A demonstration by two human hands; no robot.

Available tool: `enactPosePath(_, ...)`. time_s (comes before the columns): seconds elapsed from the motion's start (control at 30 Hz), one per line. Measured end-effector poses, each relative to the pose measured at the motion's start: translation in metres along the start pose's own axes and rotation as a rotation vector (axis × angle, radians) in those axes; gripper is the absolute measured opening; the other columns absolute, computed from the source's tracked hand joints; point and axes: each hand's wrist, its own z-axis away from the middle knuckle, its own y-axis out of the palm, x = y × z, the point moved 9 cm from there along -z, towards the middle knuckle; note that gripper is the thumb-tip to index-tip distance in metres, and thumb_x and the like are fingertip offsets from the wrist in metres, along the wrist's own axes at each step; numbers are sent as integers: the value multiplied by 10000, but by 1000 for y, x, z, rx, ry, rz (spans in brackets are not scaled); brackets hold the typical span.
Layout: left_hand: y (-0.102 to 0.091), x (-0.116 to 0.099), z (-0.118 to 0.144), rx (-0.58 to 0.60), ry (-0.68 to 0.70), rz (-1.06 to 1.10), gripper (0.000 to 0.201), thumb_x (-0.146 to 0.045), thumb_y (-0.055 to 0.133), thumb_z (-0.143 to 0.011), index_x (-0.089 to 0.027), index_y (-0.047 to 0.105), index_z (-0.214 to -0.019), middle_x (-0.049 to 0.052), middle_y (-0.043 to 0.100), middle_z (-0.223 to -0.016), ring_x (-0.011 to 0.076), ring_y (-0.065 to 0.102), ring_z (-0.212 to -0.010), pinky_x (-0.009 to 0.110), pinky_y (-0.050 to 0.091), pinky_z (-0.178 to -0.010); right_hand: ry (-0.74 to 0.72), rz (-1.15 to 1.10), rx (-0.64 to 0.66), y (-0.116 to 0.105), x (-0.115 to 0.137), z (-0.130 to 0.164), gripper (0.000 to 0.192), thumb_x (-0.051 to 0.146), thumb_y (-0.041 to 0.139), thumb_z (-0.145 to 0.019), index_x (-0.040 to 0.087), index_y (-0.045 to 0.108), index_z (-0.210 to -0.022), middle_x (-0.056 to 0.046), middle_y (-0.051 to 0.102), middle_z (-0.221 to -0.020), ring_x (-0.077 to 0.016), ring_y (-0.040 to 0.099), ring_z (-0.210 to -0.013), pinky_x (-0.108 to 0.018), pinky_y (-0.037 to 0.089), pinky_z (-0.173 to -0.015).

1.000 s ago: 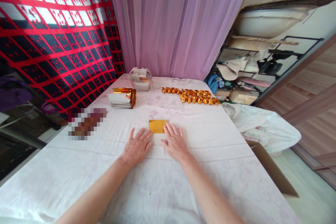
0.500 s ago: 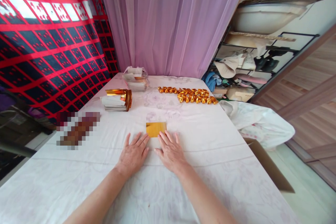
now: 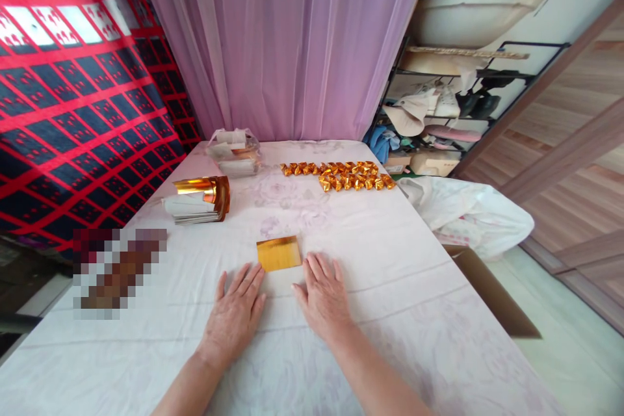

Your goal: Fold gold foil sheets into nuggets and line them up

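A flat sheet of gold foil paper (image 3: 279, 253) lies on the table just beyond my hands. My left hand (image 3: 234, 304) rests palm down, fingers stretched, with its fingertips by the sheet's near left corner. On the other side my right hand (image 3: 322, 292) lies flat too, its fingertips beside the sheet's right edge. Neither hand grips anything. Further left stands a stack of gold and white paper sheets (image 3: 197, 205). Folded gold foil pieces (image 3: 341, 175) are lined up in rows at the far right of the table.
Behind the paper stack is a clear plastic bag (image 3: 234, 153) of more sheets. A pixelated patch hides something at the left. Off the table's right edge are a white plastic bag (image 3: 482, 214), a cardboard box (image 3: 492, 292) and a loaded shelf rack (image 3: 448, 78). A purple curtain (image 3: 283, 45) hangs behind.
The camera view has shifted. My right fingertips, earlier over the sheet's near right corner, now lie beside its right edge. Both hands stay flat.
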Motion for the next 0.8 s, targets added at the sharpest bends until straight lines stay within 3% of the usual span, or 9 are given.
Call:
enactPosePath(0.27,-3,-2,-1,26,13,-14,486,-344,377,-972,-200,497,-1420,73,538,-1443,270,455,-1364,538,170,-1185,-20,10,-91,0,-3,0,565,440,479,-962,109,492,-1420,-155,442,-1503,-322,379,-1394,-554,242,-1156)
enactPosePath(0.37,-6,-3,-1,7,17,-16,481,-343,399,-965,-197,508,-1411,80,552,-1429,281,477,-1345,545,180,-1178,-146,8,-144,-5,11,3,533,358,465,-976,128,442,-1456,-130,417,-1526,-278,348,-1422,-515,212,-1186)
enactPosePath(0.47,-9,-4,-2,-26,29,-21,471,-332,414,-960,-193,524,-1396,83,540,-1440,286,480,-1342,547,156,-1183,-325,-22,-79,-1,33,6,482,322,481,-974,193,469,-1438,-80,454,-1509,-232,360,-1418,-490,200,-1202)
enactPosePath(0.53,-11,-5,-3,-45,41,-26,464,-322,415,-958,-190,530,-1388,79,526,-1451,282,478,-1343,538,111,-1194,-368,-55,-7,4,40,7,466,341,490,-975,226,481,-1427,-53,488,-1487,-216,384,-1404,-481,213,-1202)
enactPosePath(0.67,-11,-5,-3,-40,51,-15,449,-326,409,-960,-199,550,-1367,70,556,-1424,285,485,-1335,543,43,-1198,-327,-92,73,11,40,5,463,386,468,-989,216,493,-1419,-56,504,-1472,-221,406,-1391,-489,227,-1199)
enactPosePath(0.8,-12,-4,-3,-37,35,-12,436,-337,402,-967,-208,569,-1349,68,580,-1402,298,492,-1330,572,86,-1185,-281,-99,83,12,37,4,477,425,469,-989,205,506,-1411,-68,498,-1475,-234,418,-1384,-508,224,-1198)
